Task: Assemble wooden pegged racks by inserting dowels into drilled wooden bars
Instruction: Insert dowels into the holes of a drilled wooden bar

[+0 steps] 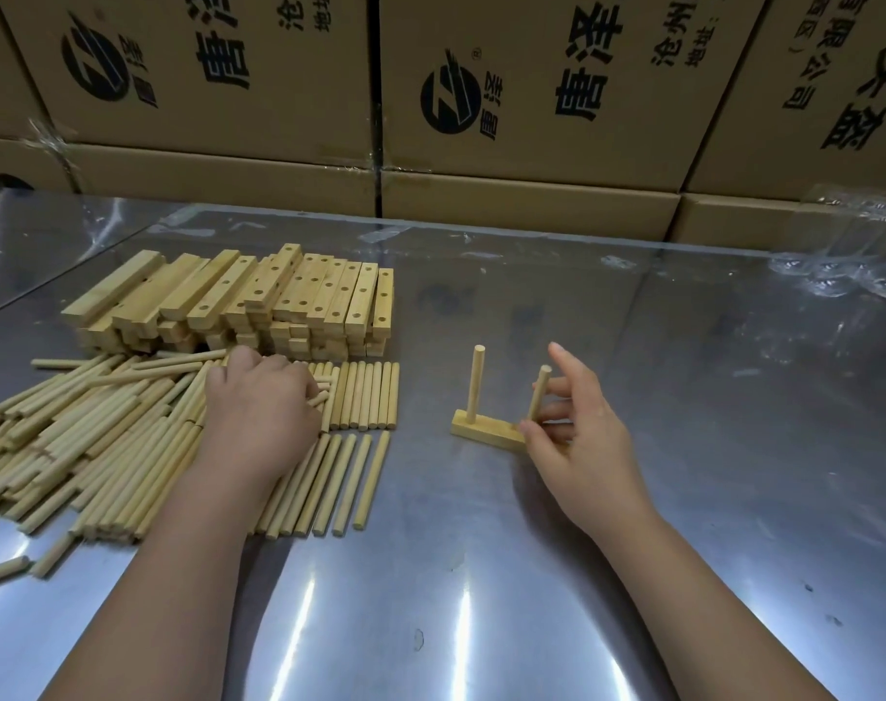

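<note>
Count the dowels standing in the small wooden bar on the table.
2. One dowel stands upright near the bar's left end; the other dowel leans near its right end, by the right hand, which may hide more.

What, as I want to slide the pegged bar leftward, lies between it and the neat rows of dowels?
Nothing: in the head view, only bare, shiny metal tabletop separates the pegged bar from the neat rows of dowels.

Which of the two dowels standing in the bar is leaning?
The right dowel, beside the right hand, leans; the left dowel stands straight.
</note>
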